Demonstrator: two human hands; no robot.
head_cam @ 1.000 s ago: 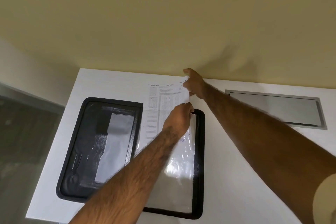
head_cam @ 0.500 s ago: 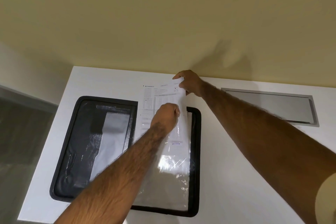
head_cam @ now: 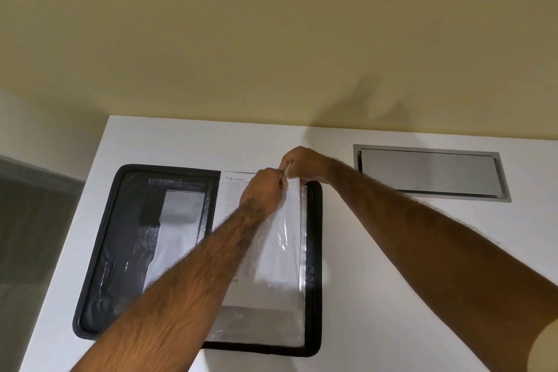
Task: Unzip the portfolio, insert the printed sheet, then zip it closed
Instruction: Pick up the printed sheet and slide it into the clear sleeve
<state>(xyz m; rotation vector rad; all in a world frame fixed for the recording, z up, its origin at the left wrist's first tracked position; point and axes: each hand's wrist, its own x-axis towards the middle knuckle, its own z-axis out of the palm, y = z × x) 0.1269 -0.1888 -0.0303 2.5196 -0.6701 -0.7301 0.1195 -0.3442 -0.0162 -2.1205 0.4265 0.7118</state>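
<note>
Portfolio (head_cam: 126,251) lay unzipped and spread flat on the white surface (head_cam: 377,281), its black zip border (head_cam: 314,251) framing both halves, as a person worked the printed sheet (head_cam: 234,193) into the clear sleeve (head_cam: 262,323) on the portfolio's right half. Most of the sheet showed through the plastic, with only its headed top strip standing proud at the portfolio's far edge. The left hand (head_cam: 264,187), fingers curled, pinched what appeared to be the sleeve's lip at that edge, apparently to hold the pocket's mouth apart. The right hand (head_cam: 305,161), just beyond it, pinched the sheet's top right corner between thumb and fingers, likely to steer the paper square and keep it from buckling. Exactly which layer each fingertip held could not be made out. The portfolio's left half carried a dark pocket (head_cam: 133,220) with a pale panel (head_cam: 178,220). A recessed metal hatch (head_cam: 428,172) sat in the surface to the right of the portfolio. Insertion looked well advanced; zipping was not yet begun.
</note>
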